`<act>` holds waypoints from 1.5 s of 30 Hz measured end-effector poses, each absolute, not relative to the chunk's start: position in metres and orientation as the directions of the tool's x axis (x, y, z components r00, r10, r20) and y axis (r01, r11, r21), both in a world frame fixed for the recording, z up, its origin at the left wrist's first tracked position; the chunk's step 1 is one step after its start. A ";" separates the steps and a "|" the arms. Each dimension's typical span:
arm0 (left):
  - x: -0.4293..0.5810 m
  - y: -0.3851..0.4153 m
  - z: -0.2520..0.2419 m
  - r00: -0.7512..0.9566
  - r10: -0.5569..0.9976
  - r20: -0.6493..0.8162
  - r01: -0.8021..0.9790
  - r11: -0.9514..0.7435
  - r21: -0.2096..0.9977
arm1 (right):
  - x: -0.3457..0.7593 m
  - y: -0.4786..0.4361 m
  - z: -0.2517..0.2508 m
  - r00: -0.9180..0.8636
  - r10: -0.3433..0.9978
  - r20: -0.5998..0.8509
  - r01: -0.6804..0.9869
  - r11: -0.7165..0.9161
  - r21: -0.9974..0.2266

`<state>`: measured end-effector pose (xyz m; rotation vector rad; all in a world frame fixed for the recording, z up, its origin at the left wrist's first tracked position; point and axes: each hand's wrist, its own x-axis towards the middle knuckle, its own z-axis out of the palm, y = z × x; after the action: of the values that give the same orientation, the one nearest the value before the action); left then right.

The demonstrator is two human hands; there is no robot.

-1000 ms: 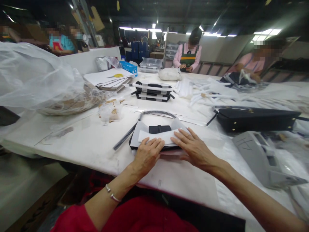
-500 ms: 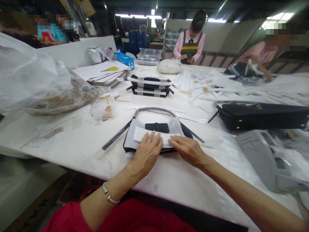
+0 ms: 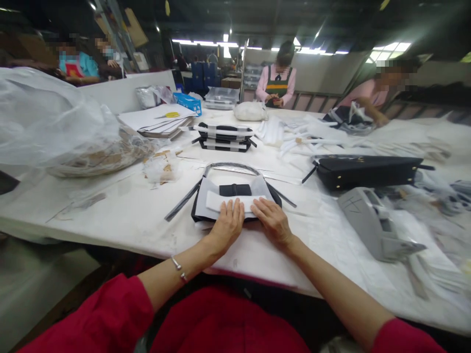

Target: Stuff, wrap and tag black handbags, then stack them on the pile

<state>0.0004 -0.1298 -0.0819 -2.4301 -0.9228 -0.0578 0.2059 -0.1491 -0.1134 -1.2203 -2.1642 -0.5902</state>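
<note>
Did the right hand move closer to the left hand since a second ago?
Yes. The right hand has slid left along the white paper on the black bag, so it now lies beside the left hand.

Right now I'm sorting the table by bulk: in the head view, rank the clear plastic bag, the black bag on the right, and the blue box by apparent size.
1. Clear plastic bag, though it lies nearest.
2. Black bag.
3. Blue box, farthest, so unsure.
</note>
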 end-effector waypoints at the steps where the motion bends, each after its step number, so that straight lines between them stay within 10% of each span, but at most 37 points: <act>1: 0.001 -0.129 -0.082 0.768 0.604 0.215 0.623 -0.624 -0.472 | 0.204 -0.151 -0.112 -0.405 0.629 0.663 0.880 0.464 0.098; 12: -0.014 -0.101 -0.069 0.850 0.461 0.255 0.526 -0.765 -0.370 | 0.181 -0.157 -0.084 -0.501 0.731 0.463 0.865 0.446 0.232; 28: -0.021 -0.056 0.007 0.866 0.496 0.067 0.501 -0.855 -0.133 | 0.180 -0.107 -0.052 -0.507 0.645 0.572 0.857 0.447 0.256; 45: -0.029 -0.061 -0.057 0.732 0.392 0.557 0.625 -0.712 -0.320 | 0.146 -0.105 -0.043 -0.396 0.824 0.404 0.918 0.357 0.172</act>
<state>-0.0290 -0.0612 -0.0573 -2.4373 -0.7720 -0.6285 0.1463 -0.1054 -0.0431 -1.5590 -2.3728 -0.5471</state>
